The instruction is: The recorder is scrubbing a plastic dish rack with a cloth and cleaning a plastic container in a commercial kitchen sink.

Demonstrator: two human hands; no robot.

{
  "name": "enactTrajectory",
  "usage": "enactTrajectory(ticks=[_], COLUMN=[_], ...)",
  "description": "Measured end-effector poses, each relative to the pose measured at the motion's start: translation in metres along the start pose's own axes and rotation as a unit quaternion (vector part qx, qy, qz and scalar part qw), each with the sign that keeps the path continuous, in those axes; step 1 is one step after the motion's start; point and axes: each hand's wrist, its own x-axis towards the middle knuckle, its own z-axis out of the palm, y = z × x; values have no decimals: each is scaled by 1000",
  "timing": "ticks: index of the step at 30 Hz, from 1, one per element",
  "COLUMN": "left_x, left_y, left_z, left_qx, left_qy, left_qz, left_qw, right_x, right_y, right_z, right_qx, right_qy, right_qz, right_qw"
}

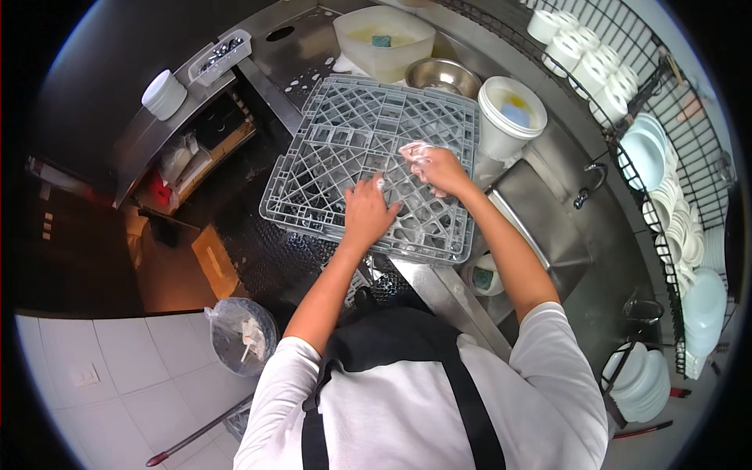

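A large grey plastic dish rack (329, 160) with an open lattice lies flat across the front of the sink counter, its lattice side up. My left hand (366, 210) rests on the lattice near its lower middle, fingers spread, with a fleck of foam on one fingertip. Farther up and to the right, my right hand (440, 171) is closed at the rack's surface. White suds cover its fingers and hide whatever they grip. Wet patches shine through the lattice around both hands.
Behind the rack stand a tub of water with a green sponge (381, 41), a steel bowl (443, 76) and a white bucket (511, 117). A steel sink (540, 211) with a faucet (589, 186) lies to the right, below wire shelves of white crockery. A lined bin (243, 337) stands lower left.
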Motion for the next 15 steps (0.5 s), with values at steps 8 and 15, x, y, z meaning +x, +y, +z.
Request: enactTrajectory(ticks=[8, 15], left_x=[9, 6], left_y=[1, -9], left_z=[1, 4], left_qx=[25, 18], left_qy=[-54, -60], left_qz=[-14, -14], left_qw=[998, 998], right_x=[38, 34], right_y=[-25, -46], right_z=[29, 23], right_qx=[-610, -707], right_qy=[-78, -137], right_qz=[-263, -289], right_qw=[744, 631])
